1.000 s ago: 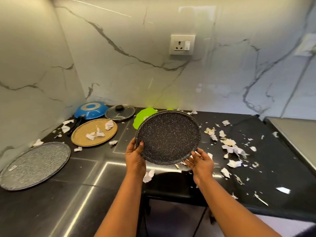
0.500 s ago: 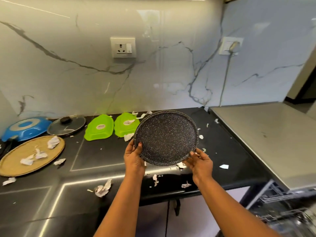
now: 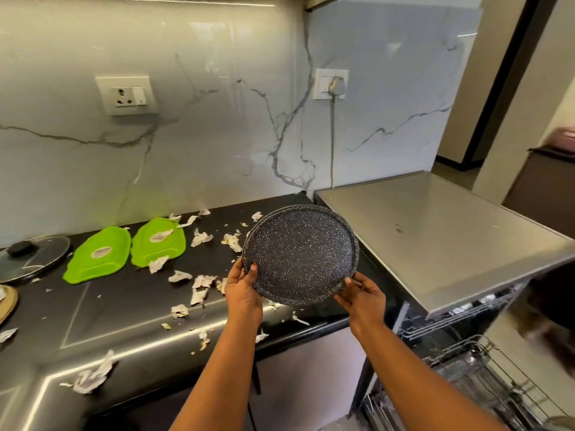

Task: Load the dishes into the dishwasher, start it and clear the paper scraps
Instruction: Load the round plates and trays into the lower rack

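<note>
The speckled black plate (image 3: 300,255) is held in the air at the centre of the frame, tilted so its face turns toward the camera. It sits above the front right part of the dark table (image 3: 124,306), just left of the dishwasher (image 3: 435,241). The left hand (image 3: 244,289) grips its lower left rim, with the thumb laid on the face and the fingers hidden behind. The right hand (image 3: 362,298) pinches the lower right rim, its fingers curled under the edge.

The dishwasher fills the right side of the frame. Its flat steel top is level with the table, and its wire racks (image 3: 485,377) show below at the lower right, one above the other; what lies in them is too blurred to tell.

Paper scraps (image 3: 202,286) lie torn and crumpled over the table, thickest left of the plate, with more along the front edge and at the lower left. Two green dishes (image 3: 98,255) lie side by side at centre left near the marble wall (image 3: 217,135), each with a label, and scraps touch the right one. A glass lid (image 3: 32,256) with a black knob rests at the left edge, and below it a sliver of a tan plate (image 3: 6,301) shows. On the wall hang a wall socket (image 3: 127,96) at upper left and, further right, a plug (image 3: 334,85) whose cable runs down behind the dishwasher.
</note>
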